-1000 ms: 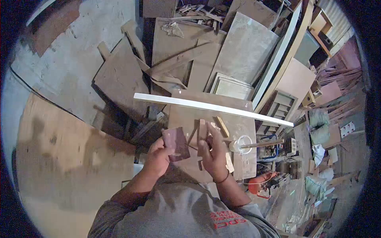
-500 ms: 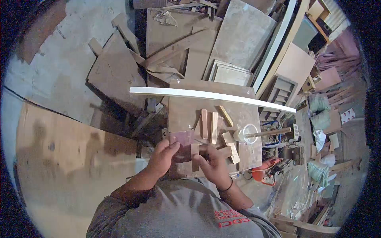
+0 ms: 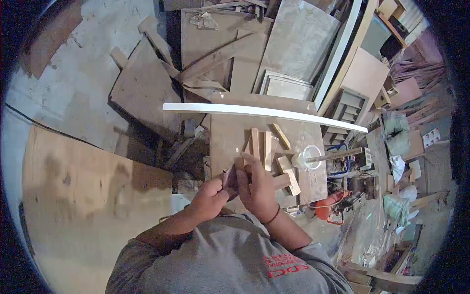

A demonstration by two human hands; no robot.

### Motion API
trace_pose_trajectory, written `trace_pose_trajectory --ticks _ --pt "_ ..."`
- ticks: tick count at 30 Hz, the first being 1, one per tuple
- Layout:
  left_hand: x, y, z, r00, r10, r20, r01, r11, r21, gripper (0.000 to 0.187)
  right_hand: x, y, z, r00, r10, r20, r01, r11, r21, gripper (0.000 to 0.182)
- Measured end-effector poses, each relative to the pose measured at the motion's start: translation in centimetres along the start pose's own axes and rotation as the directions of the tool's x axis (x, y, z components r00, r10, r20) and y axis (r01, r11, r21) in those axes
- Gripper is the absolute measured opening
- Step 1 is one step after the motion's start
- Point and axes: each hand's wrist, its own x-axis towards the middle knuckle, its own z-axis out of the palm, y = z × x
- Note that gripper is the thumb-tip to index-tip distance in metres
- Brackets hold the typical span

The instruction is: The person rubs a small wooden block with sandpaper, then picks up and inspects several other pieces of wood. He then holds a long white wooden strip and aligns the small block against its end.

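Note:
A maroon sheet that looks like sandpaper (image 3: 229, 180) is bent between my two hands, just in front of my shirt. My left hand (image 3: 209, 198) is closed on its lower left side, thumb on top. Fingers of my right hand (image 3: 258, 188) press against its right side. The small wooden block seen earlier in the right hand is mostly hidden behind the fingers now. Just beyond my right hand, several short wood pieces (image 3: 267, 151) lie on the worktable (image 3: 225, 127). One thicker wood piece (image 3: 288, 175) lies to the right of that hand.
A long white strip (image 3: 264, 112) crosses the far part of the table. A white tub (image 3: 311, 156) with a brush (image 3: 338, 156) across it stands at the right. Beyond are leaning boards (image 3: 298, 44), an orange tool (image 3: 329, 206) and a plywood sheet (image 3: 93, 181).
The sandpaper has gone from flat and facing up to bent and tilted between my hands. My right hand has moved up and inward against it, and the block has dropped mostly from sight.

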Motion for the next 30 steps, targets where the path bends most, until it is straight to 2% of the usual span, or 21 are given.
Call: trace_pose_trajectory --ticks 2,3,5,6,9,12,15,18,19,21,22,25,26,29,30 --pt "0.4 -0.1 -0.4 0.999 -0.024 -0.023 0.018 0.973 -0.229 0.023 0.0 -0.5 0.7 0.999 -0.05 0.018 0.051 0.996 -0.068 0.034" --pt "0.6 -0.2 -0.6 0.999 -0.037 -0.032 0.024 0.94 -0.34 0.023 -0.1 -0.6 0.9 0.999 -0.022 0.046 0.026 0.996 -0.082 0.034" --pt "0.7 -1.1 -1.2 1.0 -0.003 0.016 0.006 0.987 -0.163 0.021 -0.3 -0.9 1.0 0.994 0.038 0.103 -0.026 0.993 -0.113 0.033" --pt "0.7 -1.4 -1.4 0.999 0.008 0.04 -0.005 0.997 -0.074 0.02 1.0 -0.5 0.7 0.995 -0.078 0.054 0.079 0.997 -0.009 0.034" --pt "0.7 -0.2 -2.1 0.996 -0.056 0.062 0.044 0.982 0.183 0.015 2.4 -1.4 0.3 0.996 0.058 0.064 -0.058 0.998 0.005 0.037" --pt "1.1 -0.8 -2.2 0.997 -0.071 0.021 0.074 0.968 -0.24 0.017 0.9 -2.3 1.0 0.942 0.2 0.27 -0.187 0.98 -0.072 0.038" --pt "1.3 -2.0 -2.6 0.998 0.0 0.06 0.01 0.986 -0.166 0.023 2.4 -0.9 1.0 0.983 0.072 0.169 -0.077 0.997 0.027 0.037" --pt "2.4 -4.7 -4.1 0.992 -0.087 0.095 0.09 0.996 -0.027 0.049 3.8 -0.2 1.5 0.987 0.151 0.061 -0.147 0.986 -0.076 0.036" --pt "2.6 -4.8 -4.3 0.993 -0.107 0.057 0.117 0.968 -0.22 0.051 3.9 0.9 1.7 0.983 0.181 0.031 -0.179 0.983 -0.047 0.036" --pt "3.0 -4.9 -4.9 0.986 -0.166 -0.01 0.13 0.808 -0.575 0.057 4.2 3.5 1.7 0.971 0.236 -0.026 -0.236 0.972 0.013 0.035" --pt "3.2 -4.8 -5.3 0.968 -0.241 -0.066 0.16 0.801 -0.578 0.063 4.2 3.2 1.2 0.965 0.259 0.042 -0.258 0.966 -0.025 0.032" --pt "3.0 -6.2 -6.1 0.963 -0.249 -0.098 0.109 0.698 -0.708 0.063 2.2 4.6 1.9 0.978 -0.03 0.207 0.021 0.999 0.044 0.03" --pt "2.9 -6.0 -6.0 0.944 -0.311 -0.105 0.137 0.665 -0.734 0.065 1.5 5.8 2.8 0.941 0.102 0.321 -0.163 0.972 0.168 0.03" --pt "3.1 -6.9 -5.2 0.949 -0.307 -0.068 0.162 0.664 -0.73 0.066 0.8 6.5 3.4 0.977 0.122 0.176 -0.175 0.929 0.326 0.033" --pt "3.1 -7.4 -5.0 0.953 -0.3 -0.045 0.169 0.651 -0.74 0.065 0.9 6.4 3.4 0.974 0.156 0.164 -0.201 0.929 0.31 0.033"
